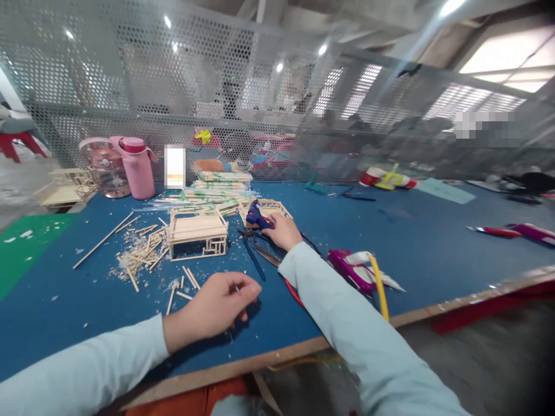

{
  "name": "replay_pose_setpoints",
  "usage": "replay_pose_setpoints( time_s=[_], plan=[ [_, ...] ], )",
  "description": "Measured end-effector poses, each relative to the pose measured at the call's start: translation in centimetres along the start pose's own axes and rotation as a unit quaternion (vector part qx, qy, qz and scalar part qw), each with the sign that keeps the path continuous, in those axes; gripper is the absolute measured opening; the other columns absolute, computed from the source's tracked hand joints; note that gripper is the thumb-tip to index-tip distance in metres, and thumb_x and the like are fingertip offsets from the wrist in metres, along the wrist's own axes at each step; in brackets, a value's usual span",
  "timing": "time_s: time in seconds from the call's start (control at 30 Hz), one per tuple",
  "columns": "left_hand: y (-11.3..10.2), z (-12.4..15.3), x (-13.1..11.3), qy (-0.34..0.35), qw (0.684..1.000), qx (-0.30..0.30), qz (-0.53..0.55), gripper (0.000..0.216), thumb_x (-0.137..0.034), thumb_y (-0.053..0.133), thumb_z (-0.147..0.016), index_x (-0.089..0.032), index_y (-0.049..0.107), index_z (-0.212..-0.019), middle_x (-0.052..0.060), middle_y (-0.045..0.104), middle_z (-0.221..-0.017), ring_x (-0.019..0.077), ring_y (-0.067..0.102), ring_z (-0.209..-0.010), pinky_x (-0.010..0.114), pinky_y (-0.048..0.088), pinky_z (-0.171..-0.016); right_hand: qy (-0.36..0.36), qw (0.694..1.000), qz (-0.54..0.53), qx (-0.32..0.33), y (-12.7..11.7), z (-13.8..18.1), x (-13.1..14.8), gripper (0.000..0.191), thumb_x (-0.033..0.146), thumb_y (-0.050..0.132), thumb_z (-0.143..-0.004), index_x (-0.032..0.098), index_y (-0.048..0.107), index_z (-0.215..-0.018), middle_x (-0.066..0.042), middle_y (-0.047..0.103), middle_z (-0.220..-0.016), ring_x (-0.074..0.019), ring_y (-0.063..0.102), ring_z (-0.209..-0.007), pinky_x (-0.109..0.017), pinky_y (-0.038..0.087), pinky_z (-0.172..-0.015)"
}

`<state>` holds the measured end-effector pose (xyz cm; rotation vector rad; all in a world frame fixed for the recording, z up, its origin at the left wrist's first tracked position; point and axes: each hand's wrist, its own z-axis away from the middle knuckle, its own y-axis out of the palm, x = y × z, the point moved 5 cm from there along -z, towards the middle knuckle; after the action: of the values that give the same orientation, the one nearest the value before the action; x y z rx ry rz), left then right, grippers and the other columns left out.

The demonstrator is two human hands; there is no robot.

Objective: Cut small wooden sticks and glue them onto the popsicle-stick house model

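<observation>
Pale blue sleeves (347, 323) lie nearest. The left hand (221, 303) curls loosely, contents I cannot tell; the right hand (284, 231) holds a dark blue tool (255, 214) by the stick frame (276, 207), probably light, stiff, best gripped around its body.

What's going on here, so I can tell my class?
A person's right hand has its fingers on a dark blue tool by a stick frame. The left hand is curled over the blue table; whether it holds anything is unclear. A small stick model stands beside loose stick pieces.
</observation>
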<state>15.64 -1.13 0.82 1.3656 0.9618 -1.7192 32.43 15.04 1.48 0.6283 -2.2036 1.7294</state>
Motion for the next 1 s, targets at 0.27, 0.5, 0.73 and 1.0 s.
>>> replay_pose_setpoints(
  time_s=[0.27,0.5,0.73,1.0],
  plan=[
    [0.1,-6.7,-1.8,0.06,0.956,-0.219,0.185,0.033,-0.035,0.049,-0.081,-0.015,0.057,-0.106,0.009,0.059,-0.108,0.0153,0.054,-0.093,0.024,0.044,-0.077,0.011,0.899,-0.434,-0.063,-2.3,3.2,2.1,0.036,0.029,0.064,-0.062,0.019,0.043,-0.089,0.0,0.058,-0.078,-0.0125,0.054,-0.066,-0.028,0.044,-0.065],
    [1.6,-8.6,-2.2,0.06,0.91,-0.088,0.4,0.037,-0.042,0.064,-0.068,-0.017,0.059,-0.094,0.004,0.065,-0.083,0.0139,0.058,-0.071,0.022,0.043,-0.059,-0.037,0.881,-0.471,-0.008,-1.3,8.2,5.5,0.028,0.027,0.057,-0.073,0.021,0.043,-0.097,0.0,0.059,-0.084,-0.0109,0.054,-0.063,-0.026,0.046,-0.063],
    [1.0,-8.5,-1.5,0.086,0.901,-0.117,0.408,0.039,-0.04,0.075,-0.054,-0.015,0.06,-0.08,-0.001,0.06,-0.073,0.0062,0.052,-0.058,0.019,0.042,-0.055,-0.08,0.942,-0.29,-0.148,-5.0,10.3,4.9,0.026,0.03,0.036,-0.087,0.02,0.05,-0.106,-0.006,0.061,-0.097,-0.014,0.058,-0.073,-0.028,0.047,-0.067],
    [0.9,-8.6,-1.1,0.117,0.91,-0.142,0.371,0.038,-0.04,0.075,-0.053,-0.015,0.06,-0.078,-0.002,0.058,-0.069,0.0058,0.05,-0.061,0.018,0.041,-0.058,-0.142,0.965,-0.044,-0.218,-8.1,11.0,3.6,0.024,0.029,0.045,-0.085,0.02,0.065,-0.095,-0.006,0.068,-0.092,-0.019,0.062,-0.084,-0.03,0.047,-0.075]
  ],
)
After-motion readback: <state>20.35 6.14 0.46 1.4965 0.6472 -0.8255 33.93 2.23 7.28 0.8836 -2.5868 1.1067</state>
